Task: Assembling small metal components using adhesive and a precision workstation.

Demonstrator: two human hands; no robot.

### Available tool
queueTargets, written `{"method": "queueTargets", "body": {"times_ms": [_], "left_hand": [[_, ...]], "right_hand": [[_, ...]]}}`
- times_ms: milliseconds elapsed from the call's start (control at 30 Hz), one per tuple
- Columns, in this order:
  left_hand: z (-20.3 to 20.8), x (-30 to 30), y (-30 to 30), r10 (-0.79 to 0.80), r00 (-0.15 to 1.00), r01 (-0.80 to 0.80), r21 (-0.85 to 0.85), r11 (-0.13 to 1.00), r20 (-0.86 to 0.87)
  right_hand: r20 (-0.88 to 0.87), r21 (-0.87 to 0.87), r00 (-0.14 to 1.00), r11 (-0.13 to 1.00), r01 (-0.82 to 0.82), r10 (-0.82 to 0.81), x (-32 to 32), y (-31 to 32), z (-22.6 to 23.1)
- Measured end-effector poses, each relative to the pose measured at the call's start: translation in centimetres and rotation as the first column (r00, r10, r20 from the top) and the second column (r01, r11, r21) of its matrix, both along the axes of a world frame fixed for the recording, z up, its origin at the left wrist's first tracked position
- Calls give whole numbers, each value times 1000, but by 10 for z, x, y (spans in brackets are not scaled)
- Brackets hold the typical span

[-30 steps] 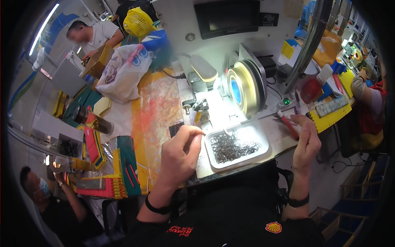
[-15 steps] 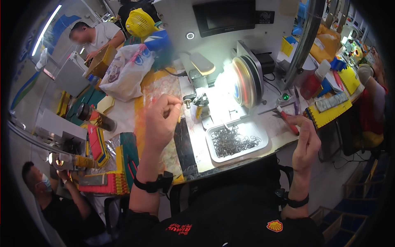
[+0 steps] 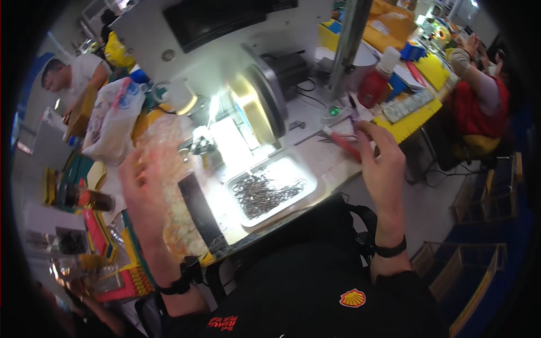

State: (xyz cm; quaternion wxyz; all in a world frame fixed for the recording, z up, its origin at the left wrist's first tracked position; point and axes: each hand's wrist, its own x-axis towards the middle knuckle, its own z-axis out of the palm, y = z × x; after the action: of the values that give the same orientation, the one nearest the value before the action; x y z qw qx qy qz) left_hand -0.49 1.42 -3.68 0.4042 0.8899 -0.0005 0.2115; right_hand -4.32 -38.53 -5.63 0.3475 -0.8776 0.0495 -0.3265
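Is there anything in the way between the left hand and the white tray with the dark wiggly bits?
Nothing tall shows between the blurry left hand and the white tray. A dark strip crosses the gap just left of the tray, but it looks flat, so it probably wouldn't block the hand.

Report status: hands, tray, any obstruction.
Left hand blurred, hold unclear. Right hand near slim red tool. White tray holds small dark metal pieces. Glare beyond tray.

A shallow white tray (image 3: 284, 167) with rounded corners lies near the front of the bench (image 3: 324, 162), holding a heap of thin dark pieces (image 3: 262, 195); a red tool (image 3: 346, 146) slants beside the right hand (image 3: 384, 160).
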Motion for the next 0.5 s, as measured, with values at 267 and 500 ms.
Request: {"method": "queueTargets", "body": {"times_ms": [267, 500], "left_hand": [[-31, 12, 19, -87, 991, 126, -483, 866, 102], [-23, 4, 9, -74, 988, 129, -455, 881, 137]], "right_hand": [[-218, -358, 976, 929, -92, 12, 14, -6, -24], [-297, -136, 947, 976, -169, 123, 9, 29, -19]]}}
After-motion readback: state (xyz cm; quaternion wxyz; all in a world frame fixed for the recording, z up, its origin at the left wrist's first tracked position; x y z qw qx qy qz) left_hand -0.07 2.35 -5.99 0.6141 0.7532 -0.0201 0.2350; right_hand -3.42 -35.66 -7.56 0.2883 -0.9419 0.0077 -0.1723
